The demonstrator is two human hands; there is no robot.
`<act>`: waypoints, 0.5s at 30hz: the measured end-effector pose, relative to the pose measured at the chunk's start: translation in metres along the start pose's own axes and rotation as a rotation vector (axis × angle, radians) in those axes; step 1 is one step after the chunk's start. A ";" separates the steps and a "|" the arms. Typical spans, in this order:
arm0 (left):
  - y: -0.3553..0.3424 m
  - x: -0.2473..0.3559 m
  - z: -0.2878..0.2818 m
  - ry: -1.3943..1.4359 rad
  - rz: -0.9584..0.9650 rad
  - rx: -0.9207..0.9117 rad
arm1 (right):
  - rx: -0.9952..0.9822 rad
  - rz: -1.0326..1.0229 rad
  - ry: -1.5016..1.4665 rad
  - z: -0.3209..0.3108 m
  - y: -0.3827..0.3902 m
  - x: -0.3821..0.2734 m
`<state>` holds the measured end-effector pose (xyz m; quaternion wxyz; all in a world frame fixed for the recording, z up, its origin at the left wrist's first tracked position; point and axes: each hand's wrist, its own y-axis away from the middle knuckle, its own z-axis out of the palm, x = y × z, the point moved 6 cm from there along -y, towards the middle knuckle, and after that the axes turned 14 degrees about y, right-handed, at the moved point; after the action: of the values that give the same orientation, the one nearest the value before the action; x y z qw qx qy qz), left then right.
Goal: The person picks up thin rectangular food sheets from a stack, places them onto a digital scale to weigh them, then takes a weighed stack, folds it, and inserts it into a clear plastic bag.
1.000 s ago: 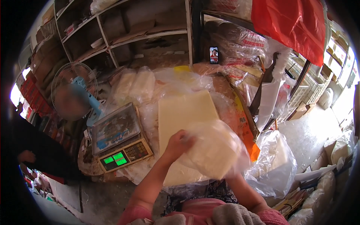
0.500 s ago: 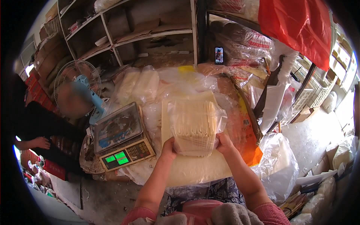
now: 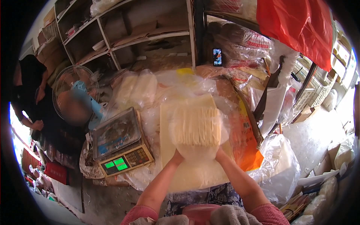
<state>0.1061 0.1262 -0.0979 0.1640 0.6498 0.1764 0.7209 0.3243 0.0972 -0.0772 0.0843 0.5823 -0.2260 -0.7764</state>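
Observation:
On the table in front of me is a clear plastic bag (image 3: 198, 153) around a stack of pale yellow, thin folded strips (image 3: 197, 127). Its near end, loose and blurred, stretches between my two hands. My left hand (image 3: 178, 156) grips the bag's near left corner, and my right hand (image 3: 221, 153) grips the near right one; the plastic partly hides the fingers of both. Beneath the bag lies a pale yellow board (image 3: 191, 180). Left of it stands a weighing scale (image 3: 125, 157) with a metal pan and lit green displays.
A blue fan (image 3: 80, 86) stands behind the scale, with a person in dark clothes (image 3: 33, 93) beyond it. Filled clear bags (image 3: 137, 86) lie at the back of the table. A phone (image 3: 217, 57) stands upright there. A big plastic bag (image 3: 279, 165) hangs at the right edge.
My hands have come closer together and a little toward me, drawing out the bag's near end. The strips look more bunched toward the far side. The person at left has shifted and shows more.

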 end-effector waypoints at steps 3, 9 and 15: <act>0.010 0.025 0.007 0.008 0.217 -0.015 | -0.158 -0.046 -0.262 0.015 0.022 -0.020; 0.129 0.252 0.056 -0.352 1.227 -0.114 | 0.044 -0.513 -0.213 0.040 0.091 -0.133; 0.177 0.304 0.063 -0.776 1.657 -0.500 | 0.215 -1.364 0.995 0.053 0.160 -0.146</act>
<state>0.1369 0.1138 0.2579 -0.2182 0.7084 -0.5673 0.3587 0.2977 0.0269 0.1327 -0.3684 0.8693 0.1652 -0.2850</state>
